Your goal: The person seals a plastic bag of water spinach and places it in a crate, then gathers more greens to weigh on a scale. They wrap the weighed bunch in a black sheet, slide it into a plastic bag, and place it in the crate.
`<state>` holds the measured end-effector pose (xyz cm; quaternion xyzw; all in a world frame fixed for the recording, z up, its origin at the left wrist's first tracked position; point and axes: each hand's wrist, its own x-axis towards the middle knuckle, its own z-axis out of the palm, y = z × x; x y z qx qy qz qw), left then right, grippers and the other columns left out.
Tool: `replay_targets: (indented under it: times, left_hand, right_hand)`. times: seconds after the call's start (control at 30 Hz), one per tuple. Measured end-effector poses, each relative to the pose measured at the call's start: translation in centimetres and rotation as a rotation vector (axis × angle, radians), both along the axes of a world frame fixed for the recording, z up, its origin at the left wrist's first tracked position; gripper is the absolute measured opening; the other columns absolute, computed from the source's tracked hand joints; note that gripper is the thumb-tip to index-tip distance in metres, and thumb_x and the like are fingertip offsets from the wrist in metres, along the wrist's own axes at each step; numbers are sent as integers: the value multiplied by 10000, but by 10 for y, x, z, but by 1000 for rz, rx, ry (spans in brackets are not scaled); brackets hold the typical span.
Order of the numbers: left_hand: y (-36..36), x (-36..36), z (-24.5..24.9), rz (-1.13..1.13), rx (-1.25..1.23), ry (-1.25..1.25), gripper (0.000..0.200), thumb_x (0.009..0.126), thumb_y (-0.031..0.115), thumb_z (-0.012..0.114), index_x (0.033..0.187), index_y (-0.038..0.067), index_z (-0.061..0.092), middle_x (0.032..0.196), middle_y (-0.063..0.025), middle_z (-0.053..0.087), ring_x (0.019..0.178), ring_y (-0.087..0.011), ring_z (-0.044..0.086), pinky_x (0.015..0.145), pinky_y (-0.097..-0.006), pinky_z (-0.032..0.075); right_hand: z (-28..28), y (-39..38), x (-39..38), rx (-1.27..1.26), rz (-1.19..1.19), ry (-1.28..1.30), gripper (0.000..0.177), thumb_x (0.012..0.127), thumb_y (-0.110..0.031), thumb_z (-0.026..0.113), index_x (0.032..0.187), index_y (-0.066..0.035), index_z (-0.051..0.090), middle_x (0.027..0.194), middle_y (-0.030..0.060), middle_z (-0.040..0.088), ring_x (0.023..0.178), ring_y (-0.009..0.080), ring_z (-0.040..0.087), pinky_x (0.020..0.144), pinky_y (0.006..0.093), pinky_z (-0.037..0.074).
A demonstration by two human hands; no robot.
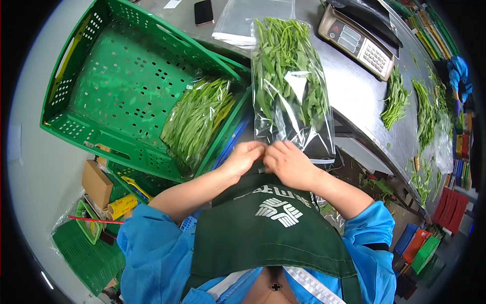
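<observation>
A clear plastic bag [276,119] filled with leafy green vegetables [283,63] lies at the table's edge, its loose end towards my body. My left hand [246,158] and my right hand [287,163] meet at the near left corner of that end. The fingers of both are closed in a pinch on the bag's edge, fingertips close together. Part of the plastic between them is hidden by the fingers. To the right of my right hand, the bag's pale edge strip hangs over the table edge.
A large green crate [126,76] on the left holds another bag of greens [197,124]. On the metal table [349,93] are a weighing scale [357,43], flat plastic bags [248,17], a phone [203,12] and loose greens [396,101]. A person in a blue sleeve [458,73] is far right.
</observation>
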<state>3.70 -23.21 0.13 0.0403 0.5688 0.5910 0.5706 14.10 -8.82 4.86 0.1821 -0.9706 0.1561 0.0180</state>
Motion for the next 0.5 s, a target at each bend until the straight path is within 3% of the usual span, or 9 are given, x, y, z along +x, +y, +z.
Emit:
replay_targets:
  times: [0.07, 0.13, 0.17, 0.23, 0.27, 0.33, 0.37, 0.4, 0.5]
  left_hand:
    - [-2, -12, -8, 37, 68, 414, 227, 906, 170, 470, 914, -20, 593, 788, -84, 652, 766, -140, 616, 684, -251, 459]
    - [-37, -21, -24, -230, -36, 615, 222, 907, 156, 457, 933, -32, 571, 847, -96, 658, 769, -126, 595, 746, -294, 464]
    - [-53, -25, -24, -231, -30, 618, 222, 907, 156, 457, 933, -32, 571, 847, -96, 658, 769, -126, 595, 746, -294, 464]
    - [-69, -32, -25, -468, -20, 730, 262, 907, 225, 477, 967, -7, 581, 849, -113, 662, 746, -167, 616, 729, -307, 472]
    - [-58, -39, -28, -466, -17, 736, 262, 907, 225, 477, 967, -7, 581, 849, -113, 662, 746, -167, 616, 729, -307, 472]
    - [-29, -53, -36, -87, -175, 1675, 373, 722, 240, 675, 1067, 113, 612, 1096, -70, 603, 1072, -223, 513, 928, -385, 341]
    - [-9, -59, -30, -149, -123, 1808, 413, 703, 244, 684, 1090, 125, 601, 1167, -73, 560, 1120, -225, 470, 936, -385, 309]
    - [9, -64, -24, -206, -69, 1939, 455, 684, 247, 693, 1113, 136, 590, 1238, -76, 518, 1168, -227, 427, 944, -385, 276]
    - [35, -85, -39, -383, 301, 2065, 359, 670, 182, 684, 1025, 170, 633, 1118, 39, 600, 1006, -151, 525, 814, -322, 328]
  right_hand:
    - [9, 8, 43, -132, 20, -35, 200, 743, -219, 589, 835, -55, 523, 868, 87, 498, 870, 240, 476, 754, 345, 373]
    - [-38, 41, 138, -4, -173, -330, 213, 780, -215, 540, 937, -74, 563, 959, 86, 533, 962, 247, 500, 856, 365, 386]
    - [-84, 64, 212, 413, -107, -820, 286, 770, -173, 564, 1036, -66, 567, 1015, 87, 544, 997, 261, 500, 908, 387, 368]
    - [-116, 95, 295, 433, -157, -1118, 417, 751, -136, 570, 1160, -66, 529, 1110, 108, 539, 1068, 279, 480, 950, 401, 343]
    - [-115, 101, 275, 421, -274, -1015, 477, 737, -136, 591, 1199, -73, 492, 1172, 111, 503, 1114, 280, 450, 963, 404, 332]
    - [-94, 96, 222, 371, -500, -837, 609, 708, -135, 631, 1276, -87, 418, 1298, 115, 431, 1206, 282, 390, 989, 412, 309]
    - [-77, 101, 165, 243, -660, -263, 657, 666, -122, 674, 1264, -77, 406, 1298, 113, 424, 1180, 285, 412, 970, 418, 319]
    - [-67, 103, 122, 98, -774, 65, 646, 638, -107, 677, 1236, -82, 431, 1270, 117, 446, 1158, 282, 431, 946, 408, 332]
    - [-68, 127, 53, 154, -380, 327, 379, 702, -111, 619, 1078, -137, 576, 1156, 47, 546, 1142, 223, 470, 921, 379, 348]
